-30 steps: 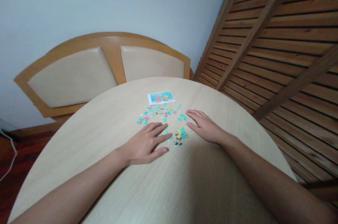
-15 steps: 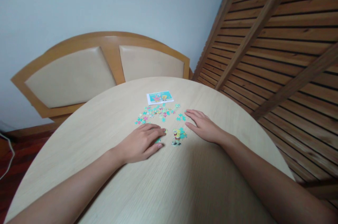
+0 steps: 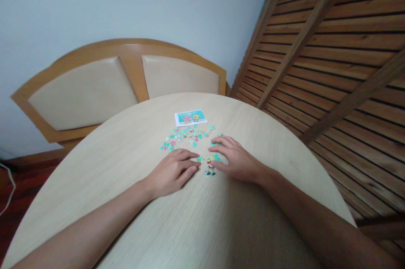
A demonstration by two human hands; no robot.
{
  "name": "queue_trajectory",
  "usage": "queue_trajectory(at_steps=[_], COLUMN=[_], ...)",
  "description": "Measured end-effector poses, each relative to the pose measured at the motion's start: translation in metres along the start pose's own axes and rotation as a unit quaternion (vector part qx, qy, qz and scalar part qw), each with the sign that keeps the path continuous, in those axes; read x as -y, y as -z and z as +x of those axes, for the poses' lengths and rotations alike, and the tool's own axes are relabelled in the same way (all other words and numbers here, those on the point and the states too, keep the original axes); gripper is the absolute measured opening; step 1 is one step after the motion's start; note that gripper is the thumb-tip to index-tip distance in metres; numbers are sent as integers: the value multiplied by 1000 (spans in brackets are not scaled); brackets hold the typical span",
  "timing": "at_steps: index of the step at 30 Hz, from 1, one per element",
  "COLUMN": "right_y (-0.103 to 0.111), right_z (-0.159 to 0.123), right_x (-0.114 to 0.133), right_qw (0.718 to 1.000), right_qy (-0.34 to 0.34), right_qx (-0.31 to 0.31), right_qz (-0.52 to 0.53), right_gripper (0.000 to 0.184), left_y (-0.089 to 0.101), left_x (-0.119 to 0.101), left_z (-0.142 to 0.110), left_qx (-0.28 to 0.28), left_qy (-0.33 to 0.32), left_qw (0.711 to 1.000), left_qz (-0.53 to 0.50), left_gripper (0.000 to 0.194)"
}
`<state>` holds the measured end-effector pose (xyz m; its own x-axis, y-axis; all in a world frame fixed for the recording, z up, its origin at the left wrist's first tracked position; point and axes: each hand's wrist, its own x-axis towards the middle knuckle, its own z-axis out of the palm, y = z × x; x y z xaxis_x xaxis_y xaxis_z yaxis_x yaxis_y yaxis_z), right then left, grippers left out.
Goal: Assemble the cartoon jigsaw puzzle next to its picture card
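A joined section of jigsaw puzzle (image 3: 209, 170) showing a yellow cartoon sponge figure lies on the table between my hands. My left hand (image 3: 172, 172) rests just to its left, fingers stretched out and slightly apart. Close to its index fingertip is a small green and yellow puzzle piece (image 3: 200, 159); whatever lies under the fingers is hidden. Spread and lightly bent, the fingers of my right hand (image 3: 238, 160) reach over the section's right side, the thumb at its edge. They partly cover some teal pieces. Farther off lie several loose puzzle pieces (image 3: 186, 134), mostly teal and pink.
A picture card (image 3: 190, 118) with two cartoon figures lies behind the loose pieces. The round wooden table (image 3: 152, 226) has a padded bench back (image 3: 126, 85) beyond it. Slatted wood (image 3: 341, 62) rises on the right, and a white cable (image 3: 11, 188) hangs at far left.
My right hand has moved left, over the teal pieces and the edge of the joined section. My left hand has shifted slightly right, its thumb nearer the index finger.
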<state>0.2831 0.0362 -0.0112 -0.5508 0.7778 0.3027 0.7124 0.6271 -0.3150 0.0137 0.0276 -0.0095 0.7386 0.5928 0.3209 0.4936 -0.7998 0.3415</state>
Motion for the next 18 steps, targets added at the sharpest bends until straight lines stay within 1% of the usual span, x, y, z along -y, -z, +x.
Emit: queue_trajectory(at_steps=[2,5,11,18], right_y=[0,-2,-4,-4], right_z=[-1,-2,-2,-2], right_x=[8,15,18,19], right_qw=[1000,999,999,998], right_qy=[13,13,22,36], right_qx=[11,21,24,20], right_qz=[12,28,43,42], right_gripper=[38,38,38,37], left_y=[-2,-3,0,3], left_x=[1,1,-4,-7], left_z=[-1,-1,-1,1], left_qx=[-8,-17,1,7], left_qy=[5,7,-24,-24], left_qw=[1000,999,999,1000], left_qz=[-19,-31,-23,-6], left_gripper=[29,28,28,28])
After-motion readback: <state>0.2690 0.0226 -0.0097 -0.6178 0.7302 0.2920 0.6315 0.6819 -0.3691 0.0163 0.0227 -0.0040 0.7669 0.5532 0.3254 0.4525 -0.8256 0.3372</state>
